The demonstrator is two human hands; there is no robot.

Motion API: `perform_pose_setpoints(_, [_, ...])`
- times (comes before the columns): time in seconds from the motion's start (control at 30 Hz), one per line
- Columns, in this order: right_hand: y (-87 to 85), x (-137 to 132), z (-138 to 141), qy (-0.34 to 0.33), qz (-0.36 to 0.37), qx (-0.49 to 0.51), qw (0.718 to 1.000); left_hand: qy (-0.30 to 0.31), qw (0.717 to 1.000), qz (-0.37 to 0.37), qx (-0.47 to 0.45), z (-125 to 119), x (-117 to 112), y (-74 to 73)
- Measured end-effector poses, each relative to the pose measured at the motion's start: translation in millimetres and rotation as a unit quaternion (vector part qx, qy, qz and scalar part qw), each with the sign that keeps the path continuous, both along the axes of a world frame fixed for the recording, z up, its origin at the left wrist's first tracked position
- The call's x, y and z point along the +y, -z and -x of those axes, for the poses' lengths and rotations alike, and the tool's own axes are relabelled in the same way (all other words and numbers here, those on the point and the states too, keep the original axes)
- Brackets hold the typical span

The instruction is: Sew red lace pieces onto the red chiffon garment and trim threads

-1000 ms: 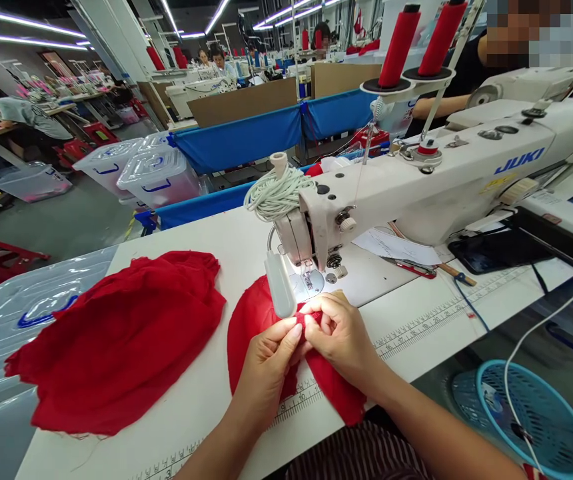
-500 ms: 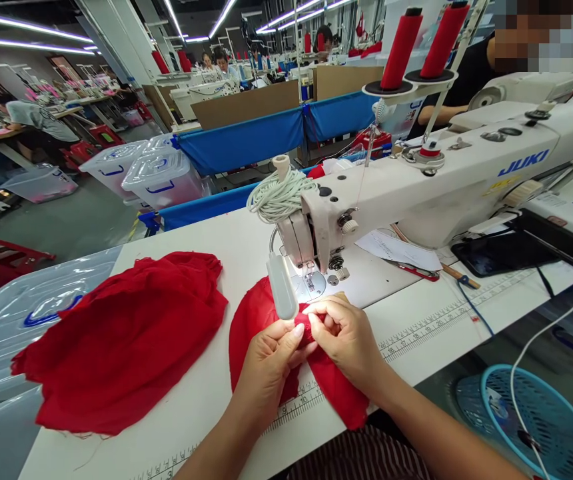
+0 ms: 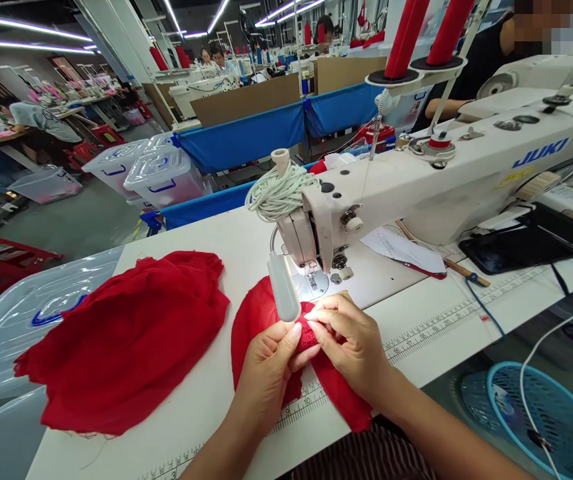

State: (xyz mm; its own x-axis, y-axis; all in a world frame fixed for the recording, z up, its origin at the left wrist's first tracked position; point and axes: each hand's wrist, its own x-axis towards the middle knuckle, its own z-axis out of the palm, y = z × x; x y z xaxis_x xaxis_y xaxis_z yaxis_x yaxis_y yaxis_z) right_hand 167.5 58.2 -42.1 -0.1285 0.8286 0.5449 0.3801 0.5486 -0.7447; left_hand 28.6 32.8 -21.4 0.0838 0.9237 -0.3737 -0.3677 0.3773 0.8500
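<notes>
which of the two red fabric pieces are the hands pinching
The smaller red piece in front of the sewing machine: left hand and right hand both pinch its edge. The bigger red heap lies untouched further left.

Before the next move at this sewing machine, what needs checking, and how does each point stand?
1. Grip: ok; left hand and right hand pinch the red cloth piece at one edge.
2. Hands away from presser foot: ok, apart, in front of it.
3. Cloth under foot: not ok; plate looks bare.
4. Lamp lit: ok.
5. Sewing machine threaded: cannot tell.
6. Red cloth pile apart: ok, lying left.
</notes>
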Motion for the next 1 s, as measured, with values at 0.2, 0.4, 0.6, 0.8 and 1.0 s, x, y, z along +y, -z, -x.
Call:
perform_pose_setpoints(0.2, [-4.3, 0.0, 2.1, -0.018, 0.080, 0.005, 0.997, 0.014, 0.995, -0.041, 0.088, -0.6, -2.8, -1.5])
perform_pose_setpoints(0.4, [-6.3, 2.1, 0.7, -0.013, 0.113, 0.014, 0.993, 0.032, 0.988, -0.057, 0.138, -1.4, -3.4, 0.6])
perform_pose_setpoints(0.6, [-6.9, 5.5, -1.3, -0.018, 0.116, 0.012, 0.993, 0.008, 0.966, -0.099, 0.238, 1.2, -2.1, 2.0])
perform_pose_setpoints(0.8, [-6.2, 5.6, -3.1, -0.039, 0.160, 0.035, 0.986, 0.014, 0.952, -0.121, 0.282, 4.7, -3.4, -0.9])
perform_pose_setpoints(1.0, [-5.1, 0.8, -3.3, -0.065, 0.165, 0.085, 0.980, 0.006, 0.960, -0.117, 0.253, 2.9, -0.4, -0.8])
